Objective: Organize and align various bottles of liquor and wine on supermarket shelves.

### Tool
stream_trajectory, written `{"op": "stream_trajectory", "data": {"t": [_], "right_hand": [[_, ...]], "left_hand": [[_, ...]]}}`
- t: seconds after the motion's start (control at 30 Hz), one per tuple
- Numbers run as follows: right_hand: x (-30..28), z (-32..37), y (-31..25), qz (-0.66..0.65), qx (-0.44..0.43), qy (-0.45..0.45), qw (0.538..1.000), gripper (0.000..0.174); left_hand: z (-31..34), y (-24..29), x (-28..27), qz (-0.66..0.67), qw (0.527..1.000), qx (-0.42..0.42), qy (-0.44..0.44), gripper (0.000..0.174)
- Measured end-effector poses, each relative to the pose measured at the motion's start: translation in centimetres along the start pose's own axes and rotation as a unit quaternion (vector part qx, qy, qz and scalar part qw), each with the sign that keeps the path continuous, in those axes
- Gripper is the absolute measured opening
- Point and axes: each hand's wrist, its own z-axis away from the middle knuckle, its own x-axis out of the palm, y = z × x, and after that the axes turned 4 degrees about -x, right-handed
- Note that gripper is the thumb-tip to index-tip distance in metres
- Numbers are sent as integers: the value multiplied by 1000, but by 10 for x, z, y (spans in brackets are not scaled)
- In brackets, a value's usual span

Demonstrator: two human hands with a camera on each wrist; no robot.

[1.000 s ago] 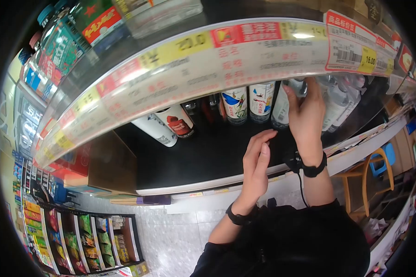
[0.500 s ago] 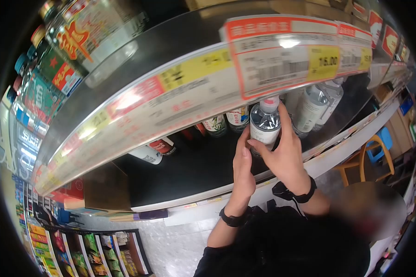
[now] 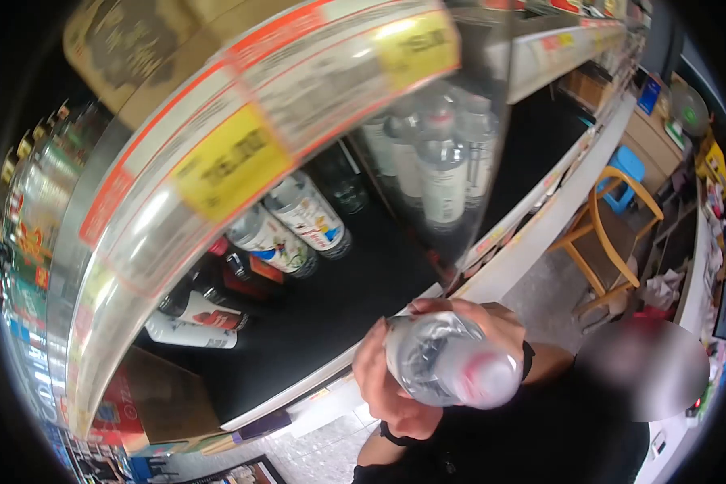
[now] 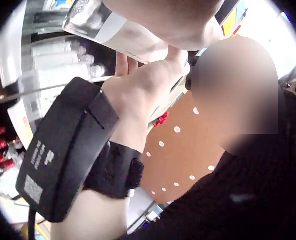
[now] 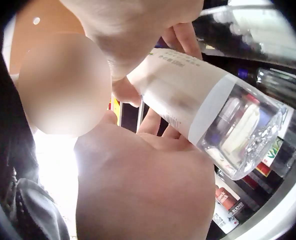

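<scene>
Both hands grip a clear bottle (image 3: 427, 359) with a pale label and a pinkish cap, in front of the shelf edge. Its cap end tilts towards the head camera. The left hand (image 3: 395, 387) curls round the bottle's left side, and the right hand (image 3: 496, 327) wraps its far and right side. In the left wrist view, the bottle (image 4: 130, 40) runs between the left hand (image 4: 163, 20) above and the right hand (image 4: 145, 82) below. The right wrist view shows the bottle's base and label (image 5: 188, 90), the right hand (image 5: 133, 35) above and the left hand (image 5: 148, 180) below.
More bottles (image 3: 302, 214) stand on the black shelf (image 3: 339, 294) under large price tags (image 3: 234, 161). Clear bottles (image 3: 444, 181) show behind a transparent divider (image 3: 492, 161). A wooden chair (image 3: 613, 234) stands at the right, beside a blue stool (image 3: 621, 173).
The bottle has come out from under the shelf tags towards the body, its cap now tilted to the head camera. The left hand, earlier beside the right, now grips it too. The head view has turned right.
</scene>
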Motion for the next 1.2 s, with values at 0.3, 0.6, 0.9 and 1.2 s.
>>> {"op": "stream_trajectory", "data": {"t": [0.3, 0.6, 0.9, 1.2], "right_hand": [[-114, 29, 40, 126, 0, 25, 992, 71], [-158, 29, 119, -109, 143, 191, 965, 105], [-160, -18, 192, -56, 154, 157, 974, 86], [-151, -35, 217, -84, 161, 114, 977, 83]], "left_hand": [[4, 1, 90, 85, 988, 45, -118, 77], [-10, 5, 195, -32, 963, -54, -261, 86], [-14, -28, 237, 66, 933, -214, -282, 91], [-32, -31, 253, 100, 916, -301, -246, 95]]}}
